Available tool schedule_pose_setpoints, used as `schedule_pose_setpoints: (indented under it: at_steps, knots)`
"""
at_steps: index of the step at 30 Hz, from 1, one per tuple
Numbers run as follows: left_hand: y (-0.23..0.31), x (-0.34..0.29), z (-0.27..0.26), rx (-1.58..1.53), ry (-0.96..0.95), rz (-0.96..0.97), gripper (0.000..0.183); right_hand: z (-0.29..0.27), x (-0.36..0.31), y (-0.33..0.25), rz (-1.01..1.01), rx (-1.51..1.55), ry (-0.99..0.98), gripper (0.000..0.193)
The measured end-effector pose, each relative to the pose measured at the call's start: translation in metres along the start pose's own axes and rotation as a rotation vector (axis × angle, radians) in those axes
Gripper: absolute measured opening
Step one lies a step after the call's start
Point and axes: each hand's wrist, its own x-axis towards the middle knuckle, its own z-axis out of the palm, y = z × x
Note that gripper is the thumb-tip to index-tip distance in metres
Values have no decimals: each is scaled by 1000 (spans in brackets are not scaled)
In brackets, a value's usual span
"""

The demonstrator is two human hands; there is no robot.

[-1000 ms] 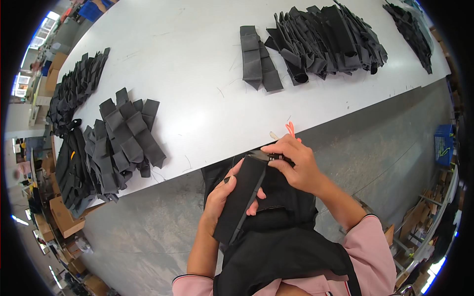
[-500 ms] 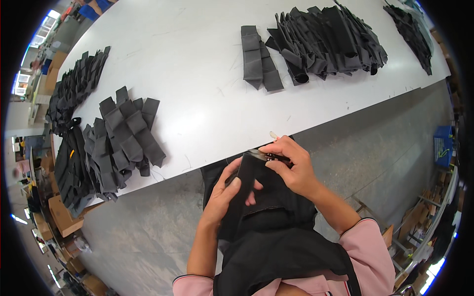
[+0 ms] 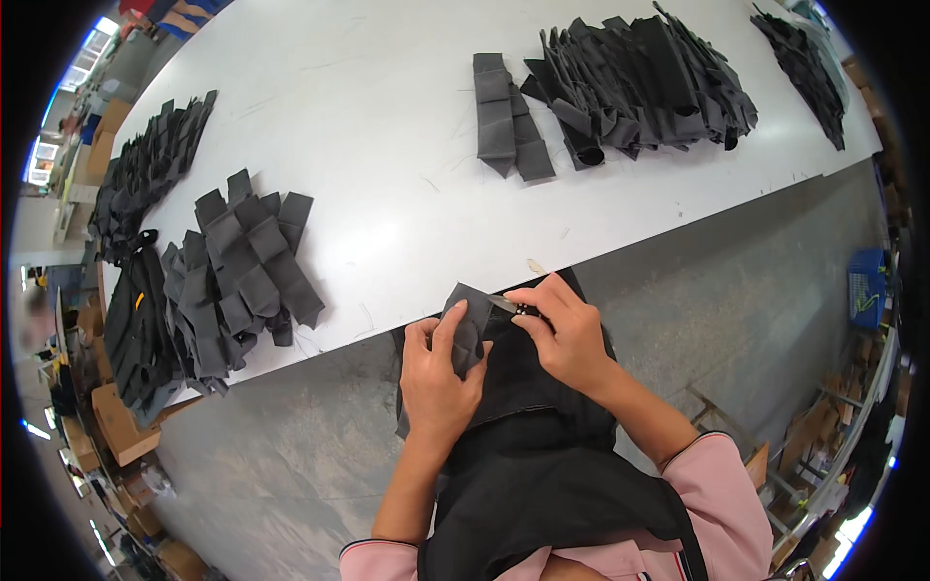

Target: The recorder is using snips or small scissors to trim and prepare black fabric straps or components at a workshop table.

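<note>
A dark grey fabric strip (image 3: 472, 301) is gripped between the fingers and thumb of my left hand (image 3: 434, 382), just in front of the table's near edge. The back of this hand faces up, and part of the strip is hidden under it. My right hand (image 3: 572, 339) is closed around a small pair of thread snips (image 3: 503, 304). The snips' pointed blades are at the right edge of the strip, near its upper end. Below both hands lies the black apron (image 3: 523, 387) over my lap.
On the white table (image 3: 387, 174), a pile of grey strips (image 3: 247, 252) lies at the left, beside black pieces (image 3: 140, 320). A larger pile (image 3: 649, 92) and two loose strips (image 3: 496, 116) lie farther right. A blue basket (image 3: 867, 290) stands at the right, a cardboard box (image 3: 126, 426) lower left.
My left hand has turned over, so its back now shows. The strip has turned with it and shows a lighter grey face. My right hand with the snips has barely moved.
</note>
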Motion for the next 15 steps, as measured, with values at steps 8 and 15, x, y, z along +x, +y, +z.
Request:
schedule_pose_setpoints:
  at_steps: [8,15]
  knots:
    - [-3,1,1,-237,-145,18,88,29,24,5,632,1016,-120,14]
    - [-27,-6,2,-1284,-528,-745,28,46,28,10,730,960,-185,22]
